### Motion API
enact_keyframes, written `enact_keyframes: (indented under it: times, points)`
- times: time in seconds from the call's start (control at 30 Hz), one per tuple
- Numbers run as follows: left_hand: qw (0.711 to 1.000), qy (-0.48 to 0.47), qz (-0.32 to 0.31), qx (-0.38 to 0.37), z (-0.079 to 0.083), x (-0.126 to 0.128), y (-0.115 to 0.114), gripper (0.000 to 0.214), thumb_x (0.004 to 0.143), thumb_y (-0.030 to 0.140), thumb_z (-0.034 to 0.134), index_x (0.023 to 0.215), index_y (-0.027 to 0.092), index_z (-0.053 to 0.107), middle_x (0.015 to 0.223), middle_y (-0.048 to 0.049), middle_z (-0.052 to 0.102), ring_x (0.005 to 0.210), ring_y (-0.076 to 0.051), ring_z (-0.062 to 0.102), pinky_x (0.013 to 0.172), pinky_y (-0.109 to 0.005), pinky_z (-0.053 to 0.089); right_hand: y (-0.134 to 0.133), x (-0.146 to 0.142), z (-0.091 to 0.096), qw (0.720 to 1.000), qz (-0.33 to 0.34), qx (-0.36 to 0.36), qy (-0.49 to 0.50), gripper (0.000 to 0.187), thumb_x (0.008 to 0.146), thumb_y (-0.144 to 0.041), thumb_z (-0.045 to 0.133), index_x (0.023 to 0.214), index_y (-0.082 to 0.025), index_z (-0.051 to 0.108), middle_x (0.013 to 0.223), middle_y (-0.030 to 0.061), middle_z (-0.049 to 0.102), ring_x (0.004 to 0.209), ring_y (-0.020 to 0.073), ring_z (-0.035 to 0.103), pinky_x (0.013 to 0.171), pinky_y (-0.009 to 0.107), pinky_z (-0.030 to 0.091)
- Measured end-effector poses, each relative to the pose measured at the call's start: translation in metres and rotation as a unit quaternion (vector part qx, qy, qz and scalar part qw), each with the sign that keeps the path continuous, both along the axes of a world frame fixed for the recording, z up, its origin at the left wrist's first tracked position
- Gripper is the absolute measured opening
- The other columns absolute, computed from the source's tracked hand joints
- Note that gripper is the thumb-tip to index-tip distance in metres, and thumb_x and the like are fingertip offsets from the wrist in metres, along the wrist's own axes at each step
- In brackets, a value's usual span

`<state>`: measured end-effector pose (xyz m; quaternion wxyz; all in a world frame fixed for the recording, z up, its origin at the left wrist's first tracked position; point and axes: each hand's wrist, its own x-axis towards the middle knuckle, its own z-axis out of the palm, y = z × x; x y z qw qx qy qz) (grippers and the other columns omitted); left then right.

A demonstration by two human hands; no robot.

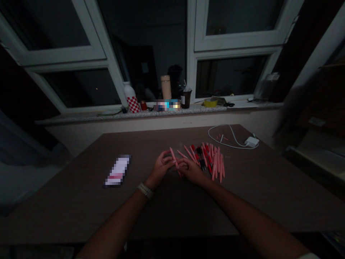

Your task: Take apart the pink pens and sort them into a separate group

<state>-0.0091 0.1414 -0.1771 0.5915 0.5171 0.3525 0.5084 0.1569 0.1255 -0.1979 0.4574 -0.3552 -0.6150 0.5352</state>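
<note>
Frankly, the pale label (183, 99) on the dark drink cup (186, 103) at upper centre is too small for me to read from here, and the bright block (166, 105) just left of it is broken into coarse squares, as is the phone (118, 171) at the left of the frame, so any writing on those is lost to me. Along the same speckled windowsill (107, 117) I make out a white bottle (131, 97) with red checks, a small red jar (143, 105), a beige tumbler (165, 88) and a yellow roll (210, 103). White-framed windows (199, 28) look onto darkness, and the room is dim. Below them spreads a brown, faintly grained table (81, 216). Near the middle of the frame, a pink pen (173, 154) sits tilted between both hands: I see the left hand (161, 165), with a pale wristband (145, 190), pinching it, and the right hand (192, 171) closed on its lower part. Just right of there lies a pile of pens (215, 162), mostly pink, with red and black pieces among them; beyond, a white charger (252, 142) trails a looped cable (234, 135).
</note>
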Motion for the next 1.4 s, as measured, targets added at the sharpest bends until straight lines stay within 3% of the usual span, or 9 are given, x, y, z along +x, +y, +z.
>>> enact_keyframes:
  times: [0.13,0.33,0.47,0.57,0.77,0.87,0.97,1.17,1.4]
  points:
    - [1.0,-0.007,0.015,0.003,-0.001,0.0,0.002,0.064,0.065,0.026,0.081,0.118,0.016,0.047,0.088,-0.0058,0.071,0.081,-0.019,0.068,0.076,-0.029,0.051,-0.001,-0.001,0.001,1.0,0.008,0.009,-0.014,0.028,0.081,-0.041,0.063,0.096,-0.018,0.058,0.071,-0.0019,0.063,0.054,0.0096,0.054,0.052,0.022,0.041]
    - [0.999,-0.004,0.043,0.011,0.001,0.0,0.001,0.061,0.065,0.025,0.081,0.116,0.016,0.049,0.084,-0.004,0.071,0.084,-0.018,0.067,0.081,-0.029,0.048,-0.001,0.001,0.0,0.982,-0.098,0.057,-0.15,0.031,0.07,-0.038,0.077,0.087,-0.018,0.06,0.078,0.0003,0.064,0.061,0.0115,0.054,0.054,0.022,0.039]
    - [0.999,-0.014,0.036,0.005,0.001,0.0,0.001,0.061,0.065,0.025,0.081,0.116,0.016,0.048,0.088,-0.006,0.072,0.083,-0.017,0.067,0.081,-0.029,0.048,-0.005,0.003,0.006,0.986,-0.052,0.04,-0.152,0.022,0.084,-0.039,0.061,0.085,-0.017,0.062,0.067,-0.0016,0.059,0.056,0.0111,0.052,0.052,0.022,0.037]
    - [0.999,-0.019,0.04,0.003,-0.001,0.0,0.002,0.062,0.065,0.025,0.081,0.116,0.016,0.047,0.09,-0.007,0.072,0.082,-0.017,0.068,0.081,-0.03,0.049,-0.006,0.002,0.009,0.988,-0.02,0.052,-0.145,0.03,0.092,-0.041,0.048,0.084,-0.017,0.064,0.068,-0.0004,0.06,0.058,0.0116,0.054,0.054,0.022,0.038]
    - [0.998,-0.019,0.056,0.003,-0.002,-0.001,0.004,0.064,0.063,0.025,0.083,0.117,0.017,0.048,0.087,-0.0045,0.072,0.085,-0.017,0.068,0.08,-0.027,0.049,-0.002,0.0,0.002,0.986,-0.087,0.051,-0.136,0.027,0.077,-0.038,0.07,0.091,-0.017,0.062,0.083,0.0022,0.067,0.07,0.0144,0.06,0.06,0.023,0.041]
    - [0.998,-0.014,0.055,0.003,-0.002,-0.001,0.004,0.062,0.064,0.025,0.082,0.115,0.016,0.048,0.087,-0.0051,0.072,0.083,-0.017,0.068,0.078,-0.027,0.049,-0.004,0.002,0.005,0.981,-0.069,0.074,-0.165,0.02,0.086,-0.036,0.058,0.086,-0.017,0.063,0.079,0.0018,0.066,0.068,0.0138,0.058,0.06,0.023,0.04]
    - [0.998,-0.017,0.053,-0.001,-0.001,-0.001,0.003,0.063,0.064,0.025,0.082,0.115,0.016,0.048,0.088,-0.0058,0.072,0.084,-0.018,0.068,0.079,-0.028,0.05,-0.007,0.003,0.011,0.978,-0.045,0.085,-0.187,0.027,0.093,-0.036,0.047,0.085,-0.017,0.065,0.074,0.0013,0.064,0.065,0.0136,0.057,0.058,0.023,0.039]
    - [0.998,-0.015,0.064,0.004,0.0,0.0,0.003,0.06,0.063,0.024,0.082,0.113,0.017,0.049,0.081,-0.0019,0.07,0.079,-0.015,0.068,0.076,-0.025,0.048,-0.009,0.0,0.014,0.979,-0.079,0.057,-0.181,0.017,0.081,-0.031,0.067,0.087,-0.017,0.061,0.078,0.0013,0.066,0.067,0.0137,0.059,0.059,0.022,0.04]
    - [0.998,-0.014,0.065,0.001,0.002,0.001,0.001,0.061,0.063,0.025,0.082,0.114,0.017,0.049,0.077,0.0003,0.067,0.075,-0.013,0.065,0.072,-0.022,0.046,-0.01,0.003,0.016,0.973,-0.044,0.097,-0.206,0.022,0.093,-0.03,0.049,0.082,-0.018,0.063,0.076,0.0009,0.066,0.065,0.0125,0.057,0.059,0.022,0.038]
